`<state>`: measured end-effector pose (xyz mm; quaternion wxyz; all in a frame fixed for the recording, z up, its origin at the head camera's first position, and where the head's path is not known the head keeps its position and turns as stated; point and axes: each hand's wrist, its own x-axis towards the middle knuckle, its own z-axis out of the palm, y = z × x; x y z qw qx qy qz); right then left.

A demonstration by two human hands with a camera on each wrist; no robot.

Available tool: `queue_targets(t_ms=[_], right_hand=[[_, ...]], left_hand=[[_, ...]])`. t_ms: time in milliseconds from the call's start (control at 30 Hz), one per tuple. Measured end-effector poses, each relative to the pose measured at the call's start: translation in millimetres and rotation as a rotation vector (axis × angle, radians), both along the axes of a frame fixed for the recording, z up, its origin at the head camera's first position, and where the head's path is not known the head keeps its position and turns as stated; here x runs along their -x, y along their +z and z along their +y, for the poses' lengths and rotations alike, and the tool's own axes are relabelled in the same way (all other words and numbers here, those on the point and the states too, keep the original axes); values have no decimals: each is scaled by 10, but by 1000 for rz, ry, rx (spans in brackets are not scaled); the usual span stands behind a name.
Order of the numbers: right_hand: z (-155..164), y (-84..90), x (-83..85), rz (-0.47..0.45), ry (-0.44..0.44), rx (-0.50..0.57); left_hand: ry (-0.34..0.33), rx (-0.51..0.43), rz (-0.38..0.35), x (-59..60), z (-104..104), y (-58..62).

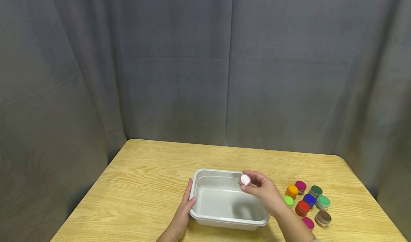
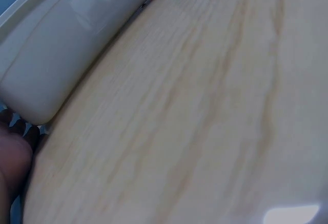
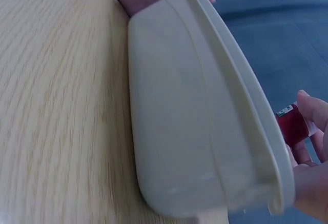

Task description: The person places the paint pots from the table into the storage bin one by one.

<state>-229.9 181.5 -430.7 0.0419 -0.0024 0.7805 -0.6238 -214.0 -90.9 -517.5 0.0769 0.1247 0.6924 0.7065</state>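
A pale grey plastic basin [image 1: 218,201] stands on the table, with nothing lying inside it. My left hand [image 1: 180,217] holds its left side, thumb over the rim and fingers along the outer wall. Over the basin's right part, my right hand [image 1: 265,194] pinches a small paint jar [image 1: 245,179] between thumb and fingers. The jar shows a whitish round end in the head view. From the right wrist, the jar [image 3: 293,125] looks dark red with a small label, beyond the basin's rim. The left wrist view catches the left hand [image 2: 14,157] at the basin's lower corner.
Several small jars stand grouped right of the basin, among them an orange jar [image 1: 292,191], a blue jar [image 1: 309,200], a red jar [image 1: 302,208] and a brown jar [image 1: 323,218]. Grey curtains [image 1: 173,74] hang behind and beside the wooden table [image 1: 135,192].
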Motion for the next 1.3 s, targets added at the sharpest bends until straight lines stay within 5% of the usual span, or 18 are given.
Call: queue_targets(t_ms=[700, 1300], right_hand=[[-593, -141, 308, -10, 196, 46], [-885, -365, 442, -15, 249, 9]], left_hand=[[10, -14, 17, 6, -6, -34], [-18, 22, 2, -3, -7, -26]])
